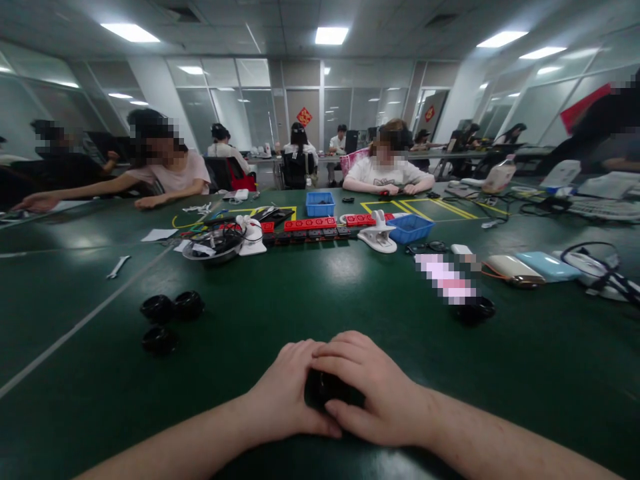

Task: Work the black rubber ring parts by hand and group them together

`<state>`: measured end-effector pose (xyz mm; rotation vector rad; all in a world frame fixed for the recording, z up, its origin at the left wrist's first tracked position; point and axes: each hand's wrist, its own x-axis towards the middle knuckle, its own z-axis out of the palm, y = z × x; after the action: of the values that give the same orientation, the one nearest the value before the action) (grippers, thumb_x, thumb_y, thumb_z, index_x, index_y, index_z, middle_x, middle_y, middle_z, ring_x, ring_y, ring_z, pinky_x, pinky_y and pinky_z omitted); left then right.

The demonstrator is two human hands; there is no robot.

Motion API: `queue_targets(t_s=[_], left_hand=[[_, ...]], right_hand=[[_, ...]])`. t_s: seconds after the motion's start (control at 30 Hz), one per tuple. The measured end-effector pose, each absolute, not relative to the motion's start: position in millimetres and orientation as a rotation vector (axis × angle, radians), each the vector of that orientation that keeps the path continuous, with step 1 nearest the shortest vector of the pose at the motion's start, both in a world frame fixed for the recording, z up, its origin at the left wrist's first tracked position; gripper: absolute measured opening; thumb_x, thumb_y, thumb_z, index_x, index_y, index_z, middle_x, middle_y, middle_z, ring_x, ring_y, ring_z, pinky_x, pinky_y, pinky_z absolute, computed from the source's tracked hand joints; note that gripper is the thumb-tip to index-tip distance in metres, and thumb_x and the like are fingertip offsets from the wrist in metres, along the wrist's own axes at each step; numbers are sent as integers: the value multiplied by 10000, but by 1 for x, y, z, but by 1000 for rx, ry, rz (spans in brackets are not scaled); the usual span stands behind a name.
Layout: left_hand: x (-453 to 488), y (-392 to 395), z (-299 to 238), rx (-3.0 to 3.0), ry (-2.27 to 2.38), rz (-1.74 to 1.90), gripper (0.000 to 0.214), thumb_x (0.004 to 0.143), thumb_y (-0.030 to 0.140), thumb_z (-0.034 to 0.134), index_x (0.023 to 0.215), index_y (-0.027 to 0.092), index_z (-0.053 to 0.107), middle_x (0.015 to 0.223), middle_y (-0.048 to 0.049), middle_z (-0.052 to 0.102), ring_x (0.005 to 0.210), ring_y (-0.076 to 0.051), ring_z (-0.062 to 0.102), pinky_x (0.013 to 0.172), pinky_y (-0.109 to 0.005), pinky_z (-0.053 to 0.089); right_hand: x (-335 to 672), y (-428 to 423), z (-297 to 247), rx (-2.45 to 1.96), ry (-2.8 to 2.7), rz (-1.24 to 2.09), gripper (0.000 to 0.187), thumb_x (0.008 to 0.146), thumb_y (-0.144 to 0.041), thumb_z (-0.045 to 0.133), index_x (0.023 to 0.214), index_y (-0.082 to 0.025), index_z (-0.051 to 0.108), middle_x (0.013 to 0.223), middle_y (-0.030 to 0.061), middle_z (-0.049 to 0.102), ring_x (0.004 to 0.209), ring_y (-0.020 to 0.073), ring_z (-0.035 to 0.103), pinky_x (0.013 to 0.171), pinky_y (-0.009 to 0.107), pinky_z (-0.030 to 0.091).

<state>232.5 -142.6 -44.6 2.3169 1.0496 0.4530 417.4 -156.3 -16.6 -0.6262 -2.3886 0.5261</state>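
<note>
Currently: left hand (283,395) and right hand (374,392) wrap small black part (324,390) from both sides, pressing it onto green table (350,293) at near edge. I judge the double grip steadies it. Three black rings (189,305) lie well apart, front-left.

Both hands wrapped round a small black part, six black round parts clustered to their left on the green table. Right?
Not six: the head view shows three black round parts in that cluster. The rest holds: left hand and right hand wrap the small black part on the green table.
</note>
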Motion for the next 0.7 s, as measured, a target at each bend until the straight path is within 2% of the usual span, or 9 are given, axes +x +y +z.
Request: queue_targets(t_s=[0.2,0.33,0.4,0.5,0.7], left_hand=[[244,-154,-48,2294,1213,453,721,437,497,835,1005,159,546,951,-64,566,884,-297,519,808,-471,405],[247,-151,-51,2393,1177,421,481,594,405,755,950,153,551,936,-73,566,884,-287,520,816,-456,398],[247,-149,-51,2399,1177,417,346,642,327,699,899,154,544,903,-65,566,854,-267,525,792,-428,407],[246,-146,-49,2368,1160,391,262,629,242,669,835,161,529,854,-46,562,802,-239,524,738,-383,417],[241,-140,-45,2359,997,321,282,554,172,658,789,181,501,851,-22,556,809,-228,515,753,-359,404]], right_hand=[[417,-156,-24,-737,-2318,456,325,846,-354,509,1075,-127,554,989,100,609,889,216,524,813,386,414],[412,-159,-29,-793,-2321,351,371,828,-431,541,1020,-116,579,921,102,607,841,218,517,762,375,420],[410,-160,-30,-843,-2348,313,350,793,-409,599,984,-116,594,888,94,605,814,211,516,734,360,423],[409,-159,-30,-870,-2406,278,255,765,-327,639,919,-126,610,852,76,598,777,189,517,696,325,429],[413,-157,-23,-745,-2489,371,164,751,-202,622,898,-129,611,909,68,596,822,173,526,755,310,444]])
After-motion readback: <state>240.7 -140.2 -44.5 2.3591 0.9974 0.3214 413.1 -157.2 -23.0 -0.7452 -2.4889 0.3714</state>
